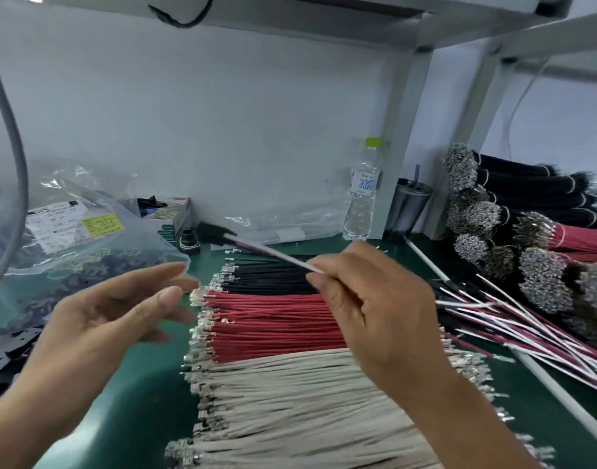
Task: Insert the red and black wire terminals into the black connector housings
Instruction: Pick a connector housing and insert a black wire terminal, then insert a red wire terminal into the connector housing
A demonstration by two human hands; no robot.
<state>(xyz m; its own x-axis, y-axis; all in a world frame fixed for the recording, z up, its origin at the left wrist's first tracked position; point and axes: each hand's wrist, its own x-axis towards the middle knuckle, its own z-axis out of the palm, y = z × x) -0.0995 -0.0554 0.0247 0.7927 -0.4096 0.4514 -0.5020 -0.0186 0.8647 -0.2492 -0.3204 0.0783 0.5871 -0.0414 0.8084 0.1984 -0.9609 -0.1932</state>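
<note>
My right hand (368, 306) pinches a thin wire assembly (273, 253) that points up and left; a black connector housing (214, 231) sits blurred at its far end. My left hand (117, 313) hovers open beside it, fingers relaxed, holding nothing. Below both hands, flat on the green mat, lie rows of black wires (273, 277), red wires (273, 324) and white wires (290, 401), their metal terminals at the left ends. A clear bag of black housings (87, 265) lies to the left.
Bundles of black and red wires (540, 211) are stacked at the right, with finished assemblies (513, 319) in front of them. A water bottle (363, 194) and a dark tumbler (408, 204) stand by the shelf post. A small box (175, 214) sits at the back.
</note>
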